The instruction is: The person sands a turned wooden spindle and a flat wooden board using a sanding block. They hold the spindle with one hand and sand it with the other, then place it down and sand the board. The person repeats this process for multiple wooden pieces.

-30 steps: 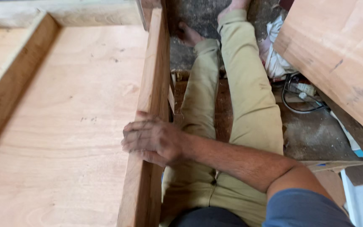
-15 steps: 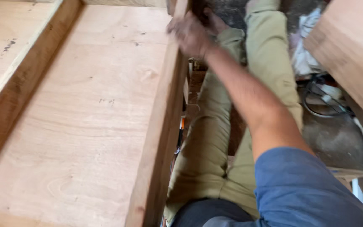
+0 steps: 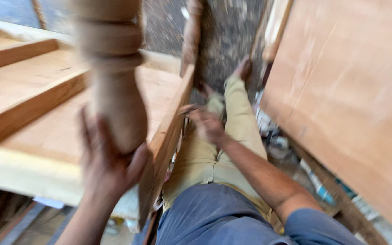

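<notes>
Big plywood frame fills the left of view, its side rail running away from the person. Turned wooden leg stands upright w/ long axis vertical, just inside that rail. Left hand is clamped round the leg's lower end from below. Right hand sits near the rail's outer face, over the lap; blurred, can't tell if fingers are apart or together.
</notes>
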